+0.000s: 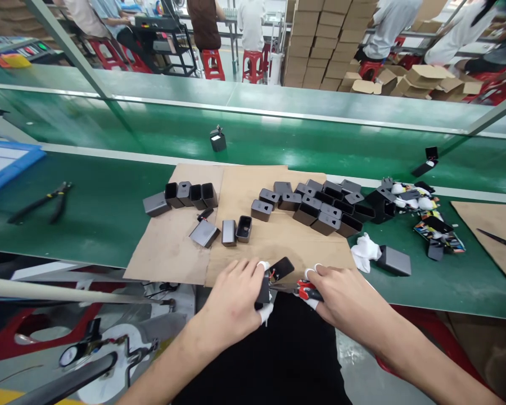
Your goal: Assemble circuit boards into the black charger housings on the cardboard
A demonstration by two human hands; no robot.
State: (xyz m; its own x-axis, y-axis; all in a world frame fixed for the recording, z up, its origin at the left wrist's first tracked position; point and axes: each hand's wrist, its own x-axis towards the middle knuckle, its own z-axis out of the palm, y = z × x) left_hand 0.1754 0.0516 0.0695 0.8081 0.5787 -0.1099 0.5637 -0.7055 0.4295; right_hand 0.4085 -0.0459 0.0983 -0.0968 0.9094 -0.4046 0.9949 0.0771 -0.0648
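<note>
My left hand (231, 301) is closed around a small black part (278, 270) with red wires showing, held just off the near edge of the cardboard sheet (253, 247). My right hand (349, 301) grips a red-handled tool (306, 291) whose metal tip meets that part. White finger cots cover some fingertips on both hands. A cluster of grey and black box-shaped housings (316, 208) lies on the cardboard further back, with a row of similar housings (189, 195) at the left and a few loose ones (231, 230) in the middle.
The cardboard rests on a green bench (88, 214). Black pliers (46, 202) lie at the left, a white cloth (365, 250) and a grey box (394, 260) at the right, beyond them a heap of mixed parts (421, 214). Several people sit on red stools beyond the conveyor, near stacked cartons (316, 45).
</note>
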